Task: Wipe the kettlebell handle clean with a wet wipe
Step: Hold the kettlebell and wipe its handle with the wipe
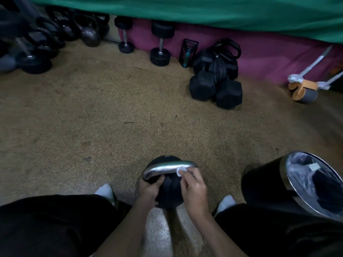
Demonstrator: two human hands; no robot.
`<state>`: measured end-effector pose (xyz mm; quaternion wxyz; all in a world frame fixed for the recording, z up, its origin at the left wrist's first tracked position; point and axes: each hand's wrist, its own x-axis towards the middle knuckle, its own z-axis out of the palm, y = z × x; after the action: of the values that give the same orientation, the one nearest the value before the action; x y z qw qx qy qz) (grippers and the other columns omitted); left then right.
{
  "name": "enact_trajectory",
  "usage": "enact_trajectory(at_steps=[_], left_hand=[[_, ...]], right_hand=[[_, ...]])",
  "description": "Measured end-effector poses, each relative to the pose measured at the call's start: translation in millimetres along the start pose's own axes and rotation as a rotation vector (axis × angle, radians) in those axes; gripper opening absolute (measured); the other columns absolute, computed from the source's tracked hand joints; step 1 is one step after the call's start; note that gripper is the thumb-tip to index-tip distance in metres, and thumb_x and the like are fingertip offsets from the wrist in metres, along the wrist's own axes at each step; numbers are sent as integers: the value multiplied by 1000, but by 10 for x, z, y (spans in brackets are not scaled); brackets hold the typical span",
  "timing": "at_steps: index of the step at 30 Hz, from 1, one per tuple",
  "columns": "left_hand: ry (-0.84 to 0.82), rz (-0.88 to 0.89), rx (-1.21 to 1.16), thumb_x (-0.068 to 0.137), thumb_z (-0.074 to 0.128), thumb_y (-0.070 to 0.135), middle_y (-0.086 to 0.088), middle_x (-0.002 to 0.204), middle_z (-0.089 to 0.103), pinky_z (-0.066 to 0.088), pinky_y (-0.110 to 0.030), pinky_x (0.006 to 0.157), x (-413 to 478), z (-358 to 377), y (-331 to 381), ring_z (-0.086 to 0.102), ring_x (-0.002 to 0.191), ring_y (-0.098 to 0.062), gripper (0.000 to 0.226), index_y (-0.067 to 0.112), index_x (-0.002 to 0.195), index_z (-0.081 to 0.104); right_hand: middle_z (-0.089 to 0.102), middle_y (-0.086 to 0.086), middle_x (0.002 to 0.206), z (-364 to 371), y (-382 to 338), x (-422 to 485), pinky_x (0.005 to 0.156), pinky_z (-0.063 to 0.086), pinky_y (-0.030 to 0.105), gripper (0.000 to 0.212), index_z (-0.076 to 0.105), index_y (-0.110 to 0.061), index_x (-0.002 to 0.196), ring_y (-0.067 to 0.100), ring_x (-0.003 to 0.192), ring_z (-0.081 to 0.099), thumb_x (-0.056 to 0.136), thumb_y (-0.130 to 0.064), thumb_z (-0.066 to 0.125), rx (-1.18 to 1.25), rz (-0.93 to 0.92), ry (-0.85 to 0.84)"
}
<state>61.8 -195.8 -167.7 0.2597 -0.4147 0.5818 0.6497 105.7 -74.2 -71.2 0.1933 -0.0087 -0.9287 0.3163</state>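
Kettlebell [168,191] stood on floor between my feet. Left hand [148,189] clasped its body, steadying. Right hand [194,190] pinched wet wipe [181,171] against handle [168,168] right end. Mid-wipe; next, likely drag wipe leftward along bar.

Just the one cam, strapped to my head, wide-angle and tilted forward and down. My hands and the kettlebell [168,184] sit close at the bottom edge, floor [104,117] stretches out ahead, far wall [259,51] curves across the top.
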Motion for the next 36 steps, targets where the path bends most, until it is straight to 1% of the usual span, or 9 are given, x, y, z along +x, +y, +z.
enact_trajectory(at_steps=[5, 10, 13, 16, 20, 24, 27, 31, 36], left_hand=[[-9, -4, 13, 80, 84, 35, -11, 134, 61, 49, -40, 56, 24, -7, 3, 57, 119, -40, 70, 23, 138, 47], [-10, 0, 19, 80, 83, 35, -11, 135, 61, 49, -42, 60, -5, -13, 19, 57, 120, -40, 69, 27, 137, 45], [-16, -9, 11, 82, 83, 33, -11, 137, 59, 49, -47, 66, -1, -4, 19, 55, 124, -40, 70, 27, 139, 44], [-21, -2, 22, 81, 82, 34, -12, 134, 61, 49, -40, 60, 17, -9, 17, 58, 118, -40, 70, 24, 140, 46], [-23, -12, 42, 80, 83, 40, -10, 127, 65, 47, -33, 54, 37, -16, 12, 62, 112, -37, 69, 22, 137, 50], [-16, 4, 28, 81, 83, 35, -10, 125, 65, 50, -36, 56, 18, -10, 8, 62, 111, -38, 64, 26, 134, 47], [-35, 0, 17, 83, 82, 34, -11, 123, 65, 48, -35, 57, -8, -11, 18, 61, 107, -35, 61, 25, 133, 49], [-47, -10, 10, 82, 82, 36, -10, 129, 64, 46, -37, 55, -17, -4, 32, 60, 113, -37, 62, 25, 134, 51], [-35, -12, 25, 80, 83, 38, -10, 136, 60, 46, -37, 54, 27, -22, 16, 58, 117, -38, 70, 27, 138, 46]], right_hand=[[61, -2, 93, 50, -82, -38, 69, 53, 19, 15, 71, -11, 97, 8, 78, 61, 86, -8, 63, -14, -16, -38], [60, -1, 87, -17, -188, 126, 71, 42, 2, 33, 72, -7, 94, 1, 79, 51, 91, -25, 44, 2, 6, 32], [59, 0, 88, -33, -131, 83, 70, 43, 4, 20, 71, -5, 95, 3, 77, 53, 89, -15, 55, 3, 19, -5], [60, -1, 88, 2, -155, 20, 65, 52, 15, 19, 72, -9, 100, 8, 73, 60, 82, -7, 68, -82, -28, -82], [59, -2, 92, 24, -218, 156, 66, 52, 19, 17, 70, -10, 101, 9, 77, 59, 88, -14, 59, -35, -6, -124], [55, -6, 86, -43, -188, 226, 59, 44, 14, 14, 70, -11, 99, 9, 73, 55, 88, -14, 61, -49, 51, -107], [55, -5, 83, -69, -222, 215, 56, 45, 16, 11, 70, -9, 94, 7, 70, 53, 89, -13, 60, -92, 18, -151], [50, -2, 85, -57, -284, 378, 63, 48, 27, 13, 65, -8, 89, 14, 74, 52, 91, -13, 53, -158, 20, -296], [54, 6, 104, -128, -289, 620, 85, 48, 30, 26, 68, -10, 98, 23, 99, 54, 88, 0, 47, -283, 103, -445]])
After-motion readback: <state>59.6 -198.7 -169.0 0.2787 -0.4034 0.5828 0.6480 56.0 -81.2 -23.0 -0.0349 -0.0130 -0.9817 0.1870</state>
